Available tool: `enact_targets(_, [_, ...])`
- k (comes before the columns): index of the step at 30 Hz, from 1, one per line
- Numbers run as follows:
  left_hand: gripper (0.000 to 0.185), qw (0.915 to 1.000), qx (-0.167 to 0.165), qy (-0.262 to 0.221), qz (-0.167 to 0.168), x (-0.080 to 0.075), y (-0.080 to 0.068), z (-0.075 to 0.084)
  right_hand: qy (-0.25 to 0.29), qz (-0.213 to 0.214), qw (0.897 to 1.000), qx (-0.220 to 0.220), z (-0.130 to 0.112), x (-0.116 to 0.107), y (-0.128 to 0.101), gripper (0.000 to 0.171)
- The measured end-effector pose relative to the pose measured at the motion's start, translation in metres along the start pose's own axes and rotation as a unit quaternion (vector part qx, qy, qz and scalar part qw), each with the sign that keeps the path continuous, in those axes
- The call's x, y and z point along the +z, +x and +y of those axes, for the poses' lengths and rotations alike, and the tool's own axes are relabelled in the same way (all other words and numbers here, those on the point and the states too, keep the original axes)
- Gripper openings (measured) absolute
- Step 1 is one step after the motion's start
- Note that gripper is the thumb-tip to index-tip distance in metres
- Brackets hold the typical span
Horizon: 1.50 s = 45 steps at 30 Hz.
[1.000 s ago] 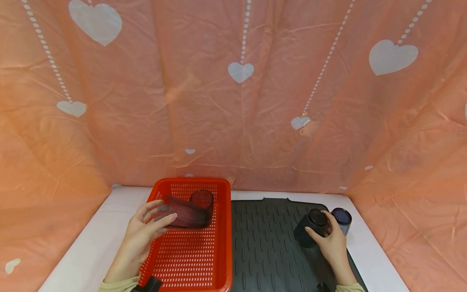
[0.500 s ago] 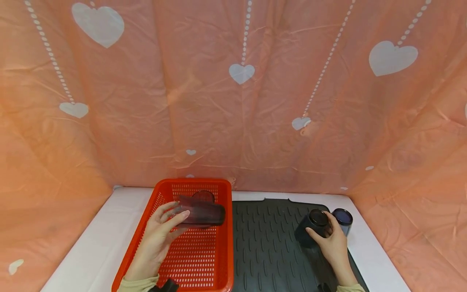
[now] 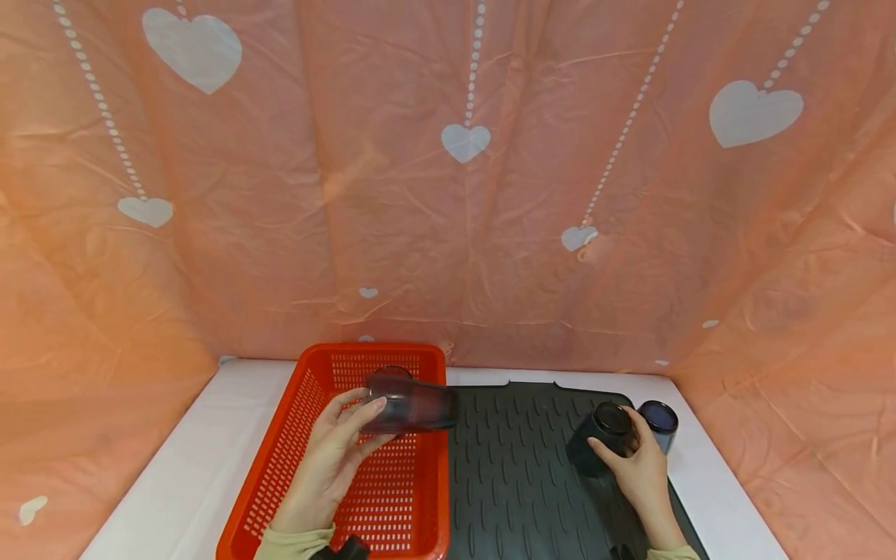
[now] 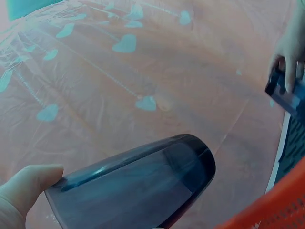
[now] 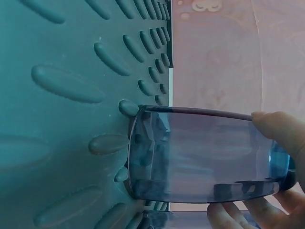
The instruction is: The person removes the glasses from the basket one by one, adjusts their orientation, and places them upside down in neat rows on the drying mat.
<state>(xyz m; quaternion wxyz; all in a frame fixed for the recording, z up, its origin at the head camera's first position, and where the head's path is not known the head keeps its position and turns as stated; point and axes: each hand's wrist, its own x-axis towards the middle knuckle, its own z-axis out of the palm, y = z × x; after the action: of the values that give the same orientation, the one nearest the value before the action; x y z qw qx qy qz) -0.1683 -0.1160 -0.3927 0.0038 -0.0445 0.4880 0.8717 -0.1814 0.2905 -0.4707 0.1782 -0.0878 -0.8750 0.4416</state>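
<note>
My left hand [image 3: 332,459] holds a dark tinted glass tumbler [image 3: 416,407] by its open end, thumb on one side and fingers on the other. The tumbler lies sideways in the air over the red basket [image 3: 441,482], its thick base [image 4: 202,160] pointing right past the basket's edge. My right hand [image 3: 640,470] grips a dark blue glass tumbler [image 3: 588,443] near its base. This one stands upside down, its rim on the dark ribbed mat [image 3: 518,467]. Just behind it is another upturned blue tumbler [image 3: 659,418].
One more glass [image 3: 392,372] sits at the far end inside the basket, mostly hidden by the held tumbler. The basket stands directly left of the mat on a white table [image 3: 168,467]. An orange curtain with hearts [image 3: 392,194] hangs behind and at the sides.
My left hand has carried its tumbler rightward across the basket, so that its base now overlaps the mat's left edge in the head view. My right hand and its tumbler have stayed put.
</note>
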Motion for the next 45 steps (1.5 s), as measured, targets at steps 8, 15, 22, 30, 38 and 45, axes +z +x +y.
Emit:
enact_targets(8, [0.042, 0.9979, -0.028, -0.054, -0.021, 0.016, 0.001, -0.008, 0.002, 0.003, 1.0, 0.005, -0.001, 0.0, -0.001, 0.079])
enact_targets(15, [0.042, 0.9965, -0.048, -0.065, -0.021, 0.025, 0.001, -0.011, -0.003, 0.004, 1.0, 0.005, -0.001, 0.001, -0.001, 0.079])
enact_targets(22, [0.047, 0.9944, -0.074, -0.063, -0.042, 0.029, 0.002, -0.004, -0.017, -0.003, 1.0, 0.016, -0.003, 0.0, -0.002, 0.081])
enact_targets(30, [0.042, 0.9936, -0.066, -0.069, -0.059, 0.035, 0.011, 0.006, -0.016, -0.001, 1.0, 0.012, -0.004, 0.0, -0.001, 0.08])
enact_targets(38, [0.055, 0.9932, -0.074, -0.079, -0.042, 0.036, 0.025, 0.004, -0.01, 0.003, 1.0, 0.009, -0.007, 0.002, -0.003, 0.078])
enact_targets(45, [0.059, 0.9918, -0.086, -0.089, -0.033, 0.034, 0.033, -0.002, -0.022, 0.026, 0.999, -0.002, -0.01, 0.004, -0.005, 0.078])
